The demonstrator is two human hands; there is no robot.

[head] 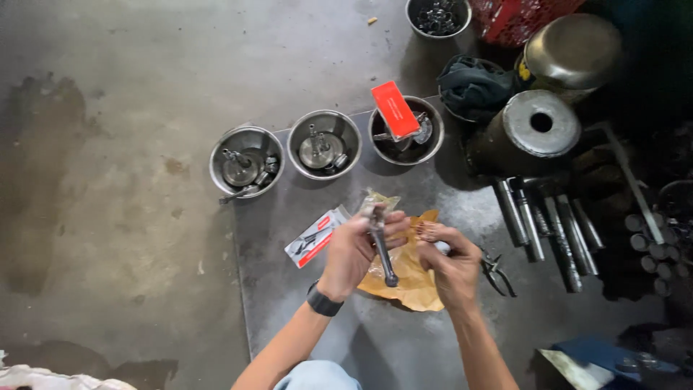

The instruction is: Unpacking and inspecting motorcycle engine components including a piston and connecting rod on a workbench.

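Overhead, head view:
Left hand (354, 249): fingers closed round the upper end of a dark metal rod (382, 253), clear wrapper (377, 204) at its top.
Rod: hangs down past the fingers, over yellow paper (411, 285).
Right hand (449, 263): curled shut on a small pale part, just beside the rod.
Pliers (497, 273): beside the right hand.

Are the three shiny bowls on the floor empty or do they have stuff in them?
Not empty. The left bowl and middle bowl hold metal parts; the right bowl holds parts and a red box.

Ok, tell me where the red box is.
The red box sits tilted in the rightmost of three steel bowls, up centre of the head view, beside a dark cloth.
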